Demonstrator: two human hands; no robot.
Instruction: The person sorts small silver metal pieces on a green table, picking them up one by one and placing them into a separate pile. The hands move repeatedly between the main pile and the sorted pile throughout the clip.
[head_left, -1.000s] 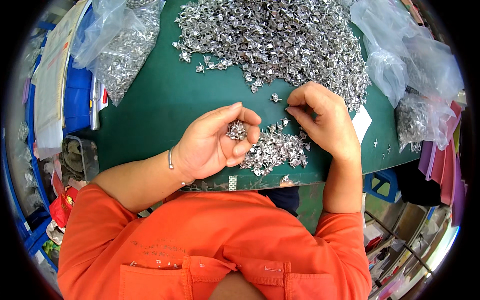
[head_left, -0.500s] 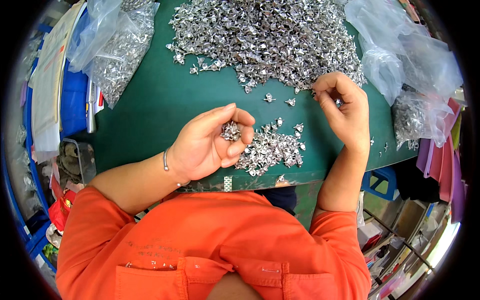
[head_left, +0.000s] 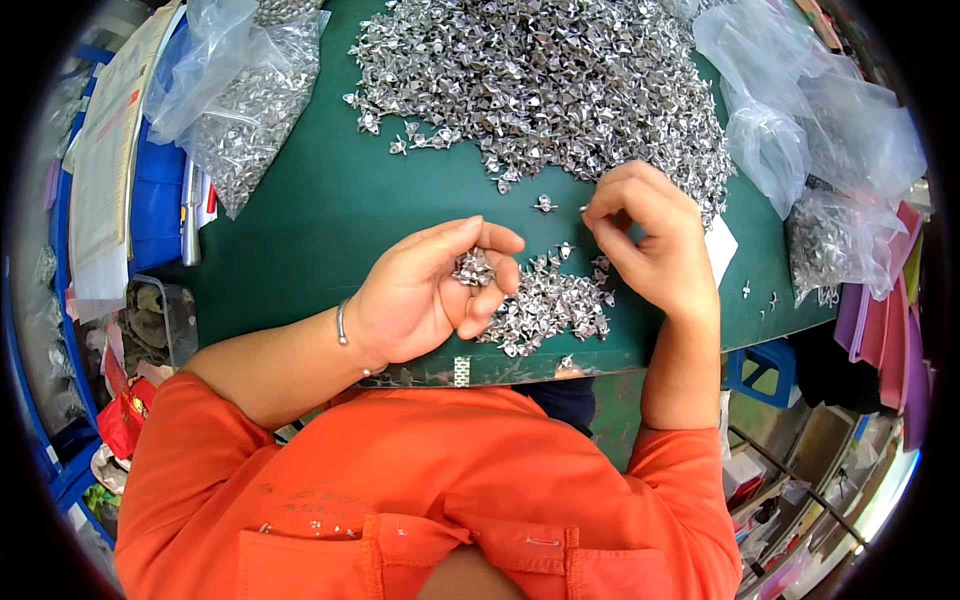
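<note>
A small cluster of silvery metal parts [head_left: 473, 267] lies in the curled fingers of my left hand [head_left: 405, 305], palm up near the table's front edge. My right hand [head_left: 660, 245] pinches thumb against forefinger, a tiny silvery metal piece [head_left: 584, 209] just showing at the fingertips. A single winged metal part [head_left: 544, 204] rests on the green tabletop [head_left: 310, 265] between the hands. Just right of my left hand spreads a small pile of the same parts [head_left: 555, 310]. Beyond both hands is a large heap of them [head_left: 540, 90].
A clear bag of metal parts [head_left: 255, 120] stands at the far left, beside papers [head_left: 105, 170] and a blue bin [head_left: 157, 215]. Plastic bags [head_left: 850, 130] cover the right side, one with parts [head_left: 835, 240]. A white paper piece [head_left: 719, 247] lies behind my right wrist.
My right hand has moved left from the heap's near edge, and the white paper piece now shows behind it. A loose part beside the single one is no longer visible. My left hand stays cupped.
</note>
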